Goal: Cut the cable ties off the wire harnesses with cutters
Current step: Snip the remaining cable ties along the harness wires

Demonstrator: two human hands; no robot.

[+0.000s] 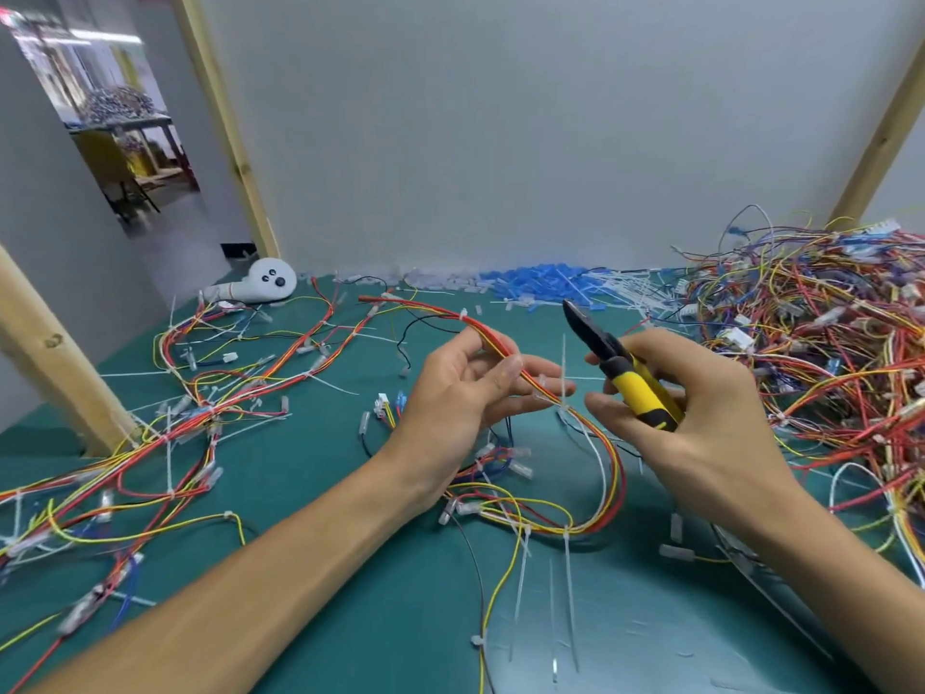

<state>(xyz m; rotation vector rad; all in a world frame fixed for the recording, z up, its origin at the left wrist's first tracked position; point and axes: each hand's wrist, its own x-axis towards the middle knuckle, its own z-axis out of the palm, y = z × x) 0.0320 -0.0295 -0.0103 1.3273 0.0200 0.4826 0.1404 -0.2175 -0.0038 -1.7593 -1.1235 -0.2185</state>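
My left hand [465, 393] holds a red, orange and yellow wire harness [493, 338] between thumb and fingers, lifted above the green table. A white cable tie [563, 380] is wrapped around the harness just right of my fingertips, its tail pointing up. My right hand [701, 413] grips the yellow-and-black cutters [618, 365], jaws pointing up and left, a short way above and right of that tie. The harness loops down toward me across the mat, with more white ties [568, 568] hanging from it.
A big tangle of harnesses [821, 343] fills the right side. More harnesses [200, 408] spread over the left of the green mat [310, 473]. Blue and white cut bits [540, 285] lie along the back wall. A white device [268, 285] sits at the back left. Wooden posts [50, 353] stand left.
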